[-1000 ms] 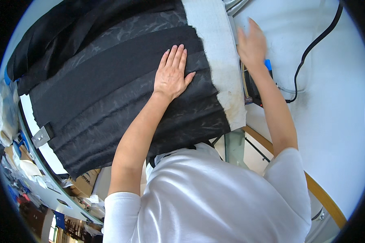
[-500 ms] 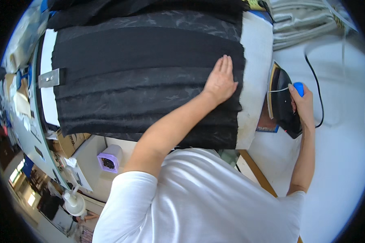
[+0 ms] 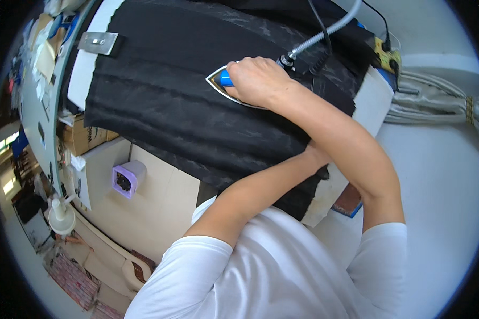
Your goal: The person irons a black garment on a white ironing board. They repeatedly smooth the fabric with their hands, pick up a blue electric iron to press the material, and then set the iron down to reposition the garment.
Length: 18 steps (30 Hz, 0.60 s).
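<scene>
My right hand (image 3: 258,80) is closed around the blue handle of a steam iron (image 3: 216,80), and the iron rests on a wide sheet of black fabric (image 3: 159,80). The iron's pointed tip faces left, and much of its body is hidden under my hand. Beneath my right forearm, the left arm crosses over the near right part of the cloth. Only the wrist side of my left hand (image 3: 316,153) shows there, close to the fabric's right edge; its fingers are hidden.
A grey hose (image 3: 324,36) and a black cord rise from the iron toward the upper right. A metal plate (image 3: 98,43) sits at the board's left edge. A yellow power strip (image 3: 386,54) is at the far right corner. Below left stand a lilac bin (image 3: 126,183) and a cardboard box (image 3: 80,135).
The iron has moved in my right hand from the right side onto the middle of the black fabric. My left hand has come nearer, under the right forearm. The view has turned.
</scene>
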Tool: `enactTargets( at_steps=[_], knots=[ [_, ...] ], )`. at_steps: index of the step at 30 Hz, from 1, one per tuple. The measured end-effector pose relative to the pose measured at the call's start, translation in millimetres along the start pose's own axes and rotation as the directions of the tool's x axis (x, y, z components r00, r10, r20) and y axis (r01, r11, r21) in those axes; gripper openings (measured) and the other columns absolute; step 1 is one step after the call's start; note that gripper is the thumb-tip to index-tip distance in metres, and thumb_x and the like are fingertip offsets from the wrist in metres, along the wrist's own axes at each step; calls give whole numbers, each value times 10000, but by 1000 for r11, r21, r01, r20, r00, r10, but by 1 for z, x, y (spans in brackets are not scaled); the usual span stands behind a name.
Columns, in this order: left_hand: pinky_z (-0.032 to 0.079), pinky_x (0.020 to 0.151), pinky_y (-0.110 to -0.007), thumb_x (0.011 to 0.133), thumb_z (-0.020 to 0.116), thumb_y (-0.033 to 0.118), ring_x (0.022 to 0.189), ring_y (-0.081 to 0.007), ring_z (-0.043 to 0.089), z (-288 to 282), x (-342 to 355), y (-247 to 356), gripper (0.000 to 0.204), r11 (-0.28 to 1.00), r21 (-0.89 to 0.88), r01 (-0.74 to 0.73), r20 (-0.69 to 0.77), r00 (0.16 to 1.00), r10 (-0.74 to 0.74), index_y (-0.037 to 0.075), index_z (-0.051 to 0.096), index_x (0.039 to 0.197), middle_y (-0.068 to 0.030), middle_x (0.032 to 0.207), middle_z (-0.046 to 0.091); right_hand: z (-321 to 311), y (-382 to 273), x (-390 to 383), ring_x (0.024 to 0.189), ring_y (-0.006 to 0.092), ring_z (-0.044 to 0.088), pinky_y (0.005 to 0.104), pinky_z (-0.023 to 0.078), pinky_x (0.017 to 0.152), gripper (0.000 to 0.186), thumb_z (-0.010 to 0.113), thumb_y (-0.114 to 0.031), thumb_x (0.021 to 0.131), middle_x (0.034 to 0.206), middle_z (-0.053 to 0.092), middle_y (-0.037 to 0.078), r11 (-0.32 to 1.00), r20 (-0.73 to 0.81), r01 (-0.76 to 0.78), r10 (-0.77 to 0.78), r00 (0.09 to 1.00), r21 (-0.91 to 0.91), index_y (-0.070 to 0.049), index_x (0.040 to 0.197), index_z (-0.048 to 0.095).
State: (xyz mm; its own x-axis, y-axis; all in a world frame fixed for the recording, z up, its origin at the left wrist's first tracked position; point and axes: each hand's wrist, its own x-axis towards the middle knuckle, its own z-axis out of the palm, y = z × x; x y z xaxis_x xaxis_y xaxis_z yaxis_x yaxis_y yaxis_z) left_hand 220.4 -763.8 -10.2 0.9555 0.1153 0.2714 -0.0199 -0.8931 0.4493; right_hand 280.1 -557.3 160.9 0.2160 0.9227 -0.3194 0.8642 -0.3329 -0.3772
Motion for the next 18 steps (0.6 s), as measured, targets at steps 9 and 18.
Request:
enactTargets(
  at_steps=[9,18],
  knots=[
    [419,1185,-456,915,669,154,1308,-401,591,-123,-49,-57,510,783,-572,-244,155,906,395,-102,592,1349,-259,1356,636,7,68,-112,915,429,721,505,581,814,344,743,-348,923,954,738,250,971,-27,-234,236,971,53,-21,1029,720],
    [175,1307,-490,1059,510,467,1568,-385,291,-211,-18,-267,717,973,214,91,73,991,-109,-43,428,1556,-243,1659,352,23,113,-205,673,440,696,474,555,639,374,812,-347,878,726,682,253,897,-82,-441,443,893,36,-9,824,660]
  ],
)
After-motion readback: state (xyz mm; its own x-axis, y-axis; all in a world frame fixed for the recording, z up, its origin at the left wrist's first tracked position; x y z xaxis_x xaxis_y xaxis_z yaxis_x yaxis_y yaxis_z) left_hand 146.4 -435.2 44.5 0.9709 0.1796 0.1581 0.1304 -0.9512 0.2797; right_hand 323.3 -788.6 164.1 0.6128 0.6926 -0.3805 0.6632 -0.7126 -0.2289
